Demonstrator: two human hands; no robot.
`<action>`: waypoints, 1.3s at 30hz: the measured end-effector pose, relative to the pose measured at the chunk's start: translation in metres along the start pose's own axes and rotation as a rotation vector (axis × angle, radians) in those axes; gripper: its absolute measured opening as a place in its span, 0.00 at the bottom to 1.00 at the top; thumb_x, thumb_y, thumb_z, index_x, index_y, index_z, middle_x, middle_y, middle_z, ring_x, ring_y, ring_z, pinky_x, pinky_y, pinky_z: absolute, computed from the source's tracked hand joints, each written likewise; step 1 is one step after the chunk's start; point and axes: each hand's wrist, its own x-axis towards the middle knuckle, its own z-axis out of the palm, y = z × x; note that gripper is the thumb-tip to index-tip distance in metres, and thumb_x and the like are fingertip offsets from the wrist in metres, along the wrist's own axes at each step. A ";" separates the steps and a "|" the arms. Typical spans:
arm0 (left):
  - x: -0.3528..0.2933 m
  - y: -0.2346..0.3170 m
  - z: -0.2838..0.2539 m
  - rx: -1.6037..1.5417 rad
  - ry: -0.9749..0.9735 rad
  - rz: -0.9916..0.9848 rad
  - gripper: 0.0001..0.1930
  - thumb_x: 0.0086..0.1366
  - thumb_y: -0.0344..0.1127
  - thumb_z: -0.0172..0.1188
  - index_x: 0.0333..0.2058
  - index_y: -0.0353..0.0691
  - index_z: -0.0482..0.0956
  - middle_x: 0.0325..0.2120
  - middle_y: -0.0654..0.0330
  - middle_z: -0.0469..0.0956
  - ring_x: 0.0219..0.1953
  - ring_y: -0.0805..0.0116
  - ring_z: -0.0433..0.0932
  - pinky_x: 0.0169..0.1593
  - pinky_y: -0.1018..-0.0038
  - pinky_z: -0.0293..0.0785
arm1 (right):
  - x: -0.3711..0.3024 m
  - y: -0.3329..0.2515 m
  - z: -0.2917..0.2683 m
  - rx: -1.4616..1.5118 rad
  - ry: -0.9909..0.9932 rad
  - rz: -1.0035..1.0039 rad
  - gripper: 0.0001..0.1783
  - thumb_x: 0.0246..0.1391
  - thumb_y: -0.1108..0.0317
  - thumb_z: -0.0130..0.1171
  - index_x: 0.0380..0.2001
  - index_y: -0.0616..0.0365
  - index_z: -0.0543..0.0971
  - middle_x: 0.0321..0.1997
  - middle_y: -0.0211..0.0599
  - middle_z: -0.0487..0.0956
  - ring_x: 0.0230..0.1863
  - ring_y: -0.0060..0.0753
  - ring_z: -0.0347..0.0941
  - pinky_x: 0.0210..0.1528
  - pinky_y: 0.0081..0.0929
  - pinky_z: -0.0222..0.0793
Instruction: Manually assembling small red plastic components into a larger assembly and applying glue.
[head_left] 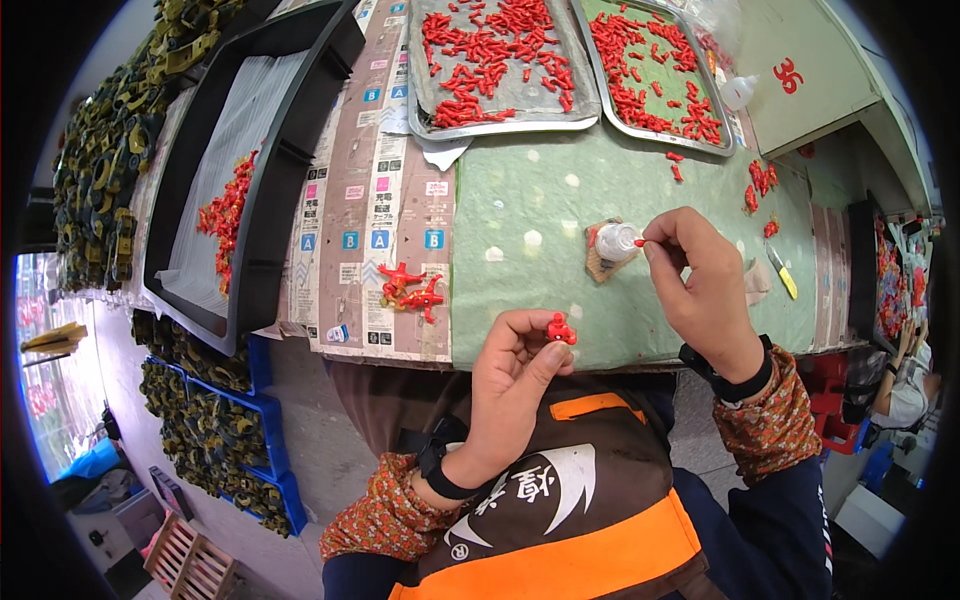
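My left hand [508,385], near the table's front edge, pinches a small red toy piece [560,330] between thumb and fingers. Over the green cloth [510,290], my right hand [700,285] grips a tiny red part [640,242] in its fingertips. That part is right beside the rim of a small clear container [616,242], and I cannot tell whether they touch. Under the container lies a piece of brown cardboard [598,268]. To the left, red toy figures [408,290] rest on the printed paper covering.
At the back stand a metal tray [520,126] and a second metal tray [655,138], both with many red parts. A black bin [268,215] holds more red pieces at left. A yellow-handled knife [786,278] and loose red parts [760,180] lie at right. Another person [905,385] sits far right.
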 end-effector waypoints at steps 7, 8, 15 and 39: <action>0.002 -0.001 -0.003 -0.007 -0.003 -0.005 0.13 0.76 0.30 0.57 0.56 0.36 0.71 0.48 0.57 0.80 0.44 0.75 0.79 0.51 0.74 0.79 | 0.005 0.001 0.004 -0.191 0.034 -0.202 0.10 0.52 0.82 0.62 0.35 0.61 0.74 0.33 0.44 0.78 0.35 0.53 0.76 0.38 0.42 0.70; 0.002 -0.001 -0.003 -0.011 -0.002 -0.008 0.13 0.76 0.30 0.57 0.56 0.36 0.72 0.48 0.57 0.80 0.44 0.75 0.79 0.51 0.74 0.79 | 0.006 0.000 0.004 -0.219 0.030 -0.216 0.10 0.52 0.82 0.62 0.35 0.61 0.74 0.33 0.44 0.78 0.35 0.52 0.76 0.38 0.42 0.70; 0.002 -0.003 -0.006 -0.014 -0.008 -0.021 0.12 0.76 0.30 0.57 0.55 0.37 0.72 0.48 0.58 0.80 0.45 0.76 0.79 0.52 0.74 0.79 | 0.006 -0.003 0.004 -0.255 0.019 -0.230 0.10 0.51 0.83 0.62 0.36 0.60 0.74 0.34 0.44 0.78 0.36 0.52 0.75 0.38 0.43 0.70; -0.003 -0.004 -0.002 -0.053 -0.097 0.066 0.10 0.75 0.23 0.57 0.52 0.34 0.70 0.57 0.47 0.78 0.54 0.68 0.80 0.59 0.69 0.80 | -0.049 -0.037 -0.001 0.683 -0.237 0.367 0.04 0.62 0.78 0.60 0.39 0.62 0.76 0.33 0.24 0.77 0.33 0.10 0.72 0.35 0.17 0.70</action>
